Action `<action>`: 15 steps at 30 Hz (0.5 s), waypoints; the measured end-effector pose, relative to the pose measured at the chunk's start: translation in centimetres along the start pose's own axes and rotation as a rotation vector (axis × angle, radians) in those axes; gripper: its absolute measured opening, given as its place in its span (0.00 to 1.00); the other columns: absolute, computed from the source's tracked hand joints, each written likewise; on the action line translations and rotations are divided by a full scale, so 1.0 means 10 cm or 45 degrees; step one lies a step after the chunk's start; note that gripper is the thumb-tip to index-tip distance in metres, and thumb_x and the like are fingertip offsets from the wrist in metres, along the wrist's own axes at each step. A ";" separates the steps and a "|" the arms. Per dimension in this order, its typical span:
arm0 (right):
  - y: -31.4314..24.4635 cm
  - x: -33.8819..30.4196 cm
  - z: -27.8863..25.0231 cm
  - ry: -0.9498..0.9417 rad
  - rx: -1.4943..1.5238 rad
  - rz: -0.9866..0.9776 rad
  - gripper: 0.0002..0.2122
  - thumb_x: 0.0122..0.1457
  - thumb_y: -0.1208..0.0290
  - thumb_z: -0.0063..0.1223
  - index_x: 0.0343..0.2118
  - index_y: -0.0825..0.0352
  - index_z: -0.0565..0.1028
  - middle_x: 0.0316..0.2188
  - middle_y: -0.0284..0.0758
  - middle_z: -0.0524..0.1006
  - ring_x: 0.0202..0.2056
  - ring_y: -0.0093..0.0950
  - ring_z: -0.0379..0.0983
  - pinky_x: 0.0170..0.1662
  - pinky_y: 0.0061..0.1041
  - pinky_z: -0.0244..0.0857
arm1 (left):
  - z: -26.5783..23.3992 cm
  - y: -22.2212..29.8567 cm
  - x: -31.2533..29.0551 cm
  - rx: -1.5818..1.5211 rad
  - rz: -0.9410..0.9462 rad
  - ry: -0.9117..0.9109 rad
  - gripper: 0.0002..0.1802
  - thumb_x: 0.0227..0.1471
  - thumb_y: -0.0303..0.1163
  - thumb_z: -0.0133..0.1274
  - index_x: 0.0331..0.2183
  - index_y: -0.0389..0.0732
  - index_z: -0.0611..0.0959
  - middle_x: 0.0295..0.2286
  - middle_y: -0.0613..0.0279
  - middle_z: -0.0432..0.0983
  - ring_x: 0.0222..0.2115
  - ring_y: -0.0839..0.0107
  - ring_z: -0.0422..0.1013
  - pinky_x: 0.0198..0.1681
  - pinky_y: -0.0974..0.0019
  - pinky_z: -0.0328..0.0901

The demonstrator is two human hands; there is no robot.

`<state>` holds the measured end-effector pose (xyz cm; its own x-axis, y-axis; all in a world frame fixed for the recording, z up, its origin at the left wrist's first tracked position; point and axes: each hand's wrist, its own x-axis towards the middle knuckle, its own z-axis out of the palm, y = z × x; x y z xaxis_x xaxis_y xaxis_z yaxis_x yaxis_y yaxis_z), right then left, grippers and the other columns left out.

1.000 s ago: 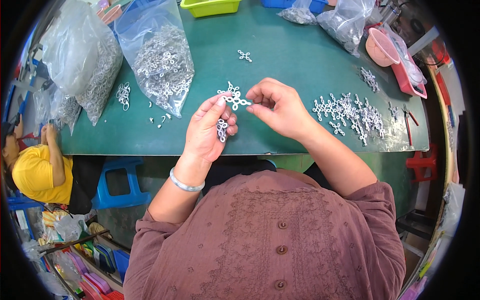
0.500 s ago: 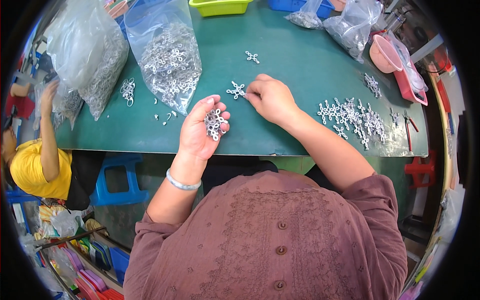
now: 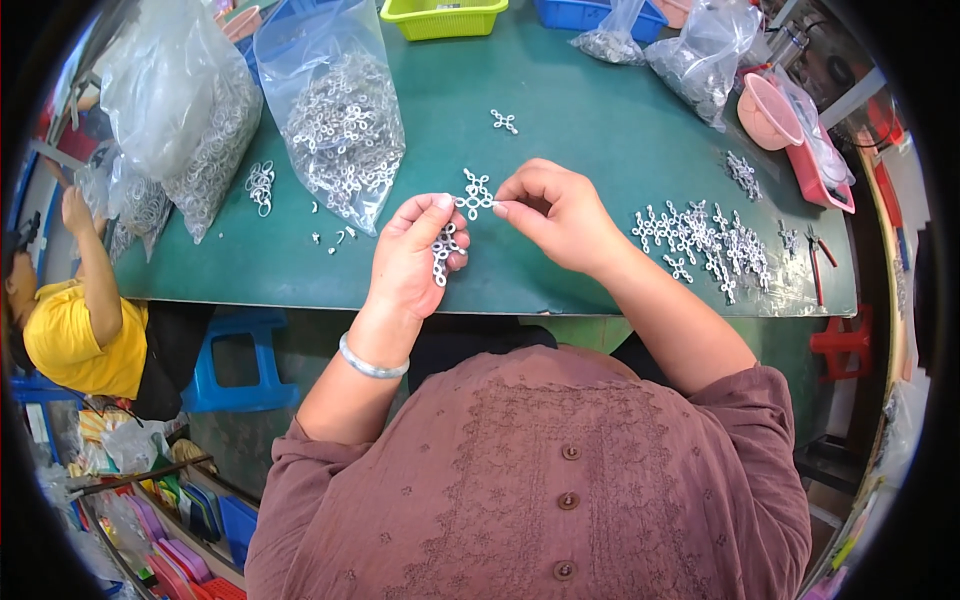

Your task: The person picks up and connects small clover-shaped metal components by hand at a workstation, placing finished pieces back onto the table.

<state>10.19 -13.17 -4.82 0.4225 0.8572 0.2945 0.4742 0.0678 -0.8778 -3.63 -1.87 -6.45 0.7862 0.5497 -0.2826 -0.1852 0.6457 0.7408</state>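
A silver cross-shaped piece of joined rings (image 3: pixel 474 194) is held up over the green table's near part. My left hand (image 3: pixel 408 255) has its thumb and forefinger at the cross's left tip, while its curled fingers keep more of the ring-link pieces (image 3: pixel 443 258) in the palm. Pinched at the cross's right tip are the thumb and forefinger of my right hand (image 3: pixel 555 212). One similar cross (image 3: pixel 504 121) lies alone farther back. To the right is a spread heap of such crosses (image 3: pixel 700 240).
Clear bags of silver rings (image 3: pixel 345 135) stand at the left, beside a small ring pile (image 3: pixel 260 188). Red-handled pliers (image 3: pixel 818 268) lie far right, near pink baskets (image 3: pixel 770 110). A green basket (image 3: pixel 445 20) sits at the back. A person in yellow (image 3: pixel 85 335) works at the left.
The cross has been lifted from the table and drawn toward me. My left hand has moved up to its left tip, thumb and forefinger now closed there. Both hands have come closer together.
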 end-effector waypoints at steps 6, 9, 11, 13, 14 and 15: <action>-0.03 -0.01 -0.03 -0.065 0.308 0.327 0.04 0.46 0.77 0.53 0.24 0.71 0.71 0.22 0.29 0.68 0.23 0.17 0.65 0.26 0.16 0.61 | 0.03 0.01 -0.04 0.023 0.021 -0.008 0.05 0.50 0.30 0.47 0.31 0.41 0.73 0.22 0.64 0.69 0.20 0.75 0.65 0.17 0.77 0.58; -0.08 -0.04 -0.01 0.013 0.158 0.102 0.03 0.45 0.79 0.53 0.23 0.71 0.71 0.22 0.30 0.68 0.23 0.17 0.65 0.25 0.16 0.61 | 0.03 -0.01 -0.04 -0.017 0.022 -0.049 0.08 0.50 0.30 0.46 0.34 0.40 0.73 0.22 0.64 0.69 0.21 0.75 0.65 0.18 0.76 0.58; -0.09 -0.06 0.00 0.036 0.106 0.013 0.03 0.44 0.80 0.52 0.23 0.71 0.70 0.22 0.30 0.68 0.22 0.17 0.66 0.25 0.16 0.61 | 0.03 -0.01 -0.04 -0.053 0.024 -0.075 0.09 0.50 0.30 0.46 0.36 0.40 0.73 0.23 0.64 0.69 0.21 0.75 0.65 0.18 0.76 0.59; -0.10 -0.07 0.01 0.059 0.054 -0.076 0.03 0.44 0.81 0.52 0.23 0.70 0.70 0.22 0.31 0.68 0.22 0.18 0.66 0.25 0.16 0.61 | 0.04 -0.01 -0.05 -0.123 0.020 -0.136 0.11 0.51 0.29 0.45 0.39 0.40 0.72 0.23 0.65 0.69 0.22 0.75 0.65 0.19 0.76 0.59; -0.11 -0.07 0.02 0.070 0.039 -0.102 0.04 0.43 0.82 0.52 0.23 0.70 0.70 0.22 0.31 0.68 0.22 0.19 0.66 0.25 0.16 0.61 | 0.04 -0.01 -0.05 -0.123 0.021 -0.138 0.11 0.51 0.29 0.45 0.39 0.40 0.72 0.23 0.65 0.69 0.22 0.75 0.65 0.19 0.76 0.59; -0.12 -0.07 0.02 0.081 0.024 -0.129 0.04 0.43 0.83 0.52 0.23 0.70 0.70 0.22 0.32 0.68 0.22 0.19 0.66 0.25 0.17 0.61 | 0.04 -0.01 -0.05 -0.138 0.024 -0.147 0.11 0.51 0.29 0.45 0.39 0.40 0.72 0.23 0.65 0.69 0.22 0.75 0.65 0.19 0.76 0.59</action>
<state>9.18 -13.76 -4.05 0.4217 0.8114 0.4047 0.5024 0.1625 -0.8492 -3.78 -2.42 -6.20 0.8434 0.5017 -0.1923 -0.2584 0.6926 0.6735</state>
